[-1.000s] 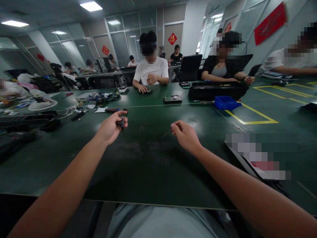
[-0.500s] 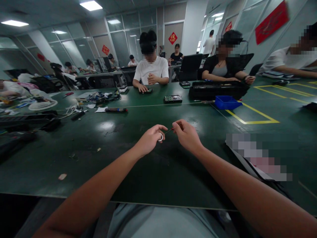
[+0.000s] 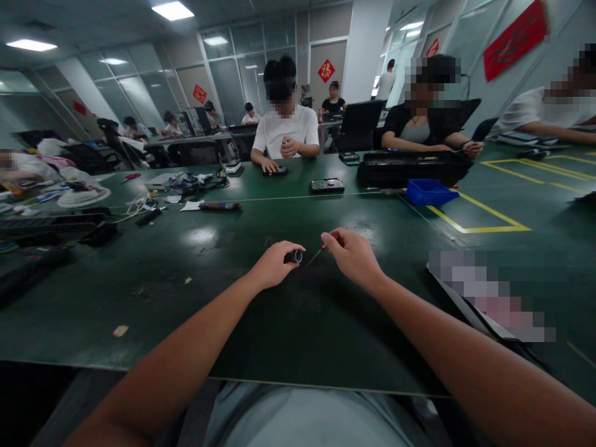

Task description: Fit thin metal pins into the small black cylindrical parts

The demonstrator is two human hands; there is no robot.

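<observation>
The left hand (image 3: 274,266) pinches a small dark cylinder (image 3: 295,256) in its fingertips, above the middle of the green table (image 3: 195,292). The right hand (image 3: 354,254) grips a thin screwdriver (image 3: 316,253), whose tip points at the cylinder's open end, just beside it.

Small dark cylindrical part (image 3: 295,256): short, light ring at its open end, lying sideways, pinched above the green table. Thin screwdriver (image 3: 315,254): red handle, slim shaft angled down-left, tip just beside the part.
</observation>
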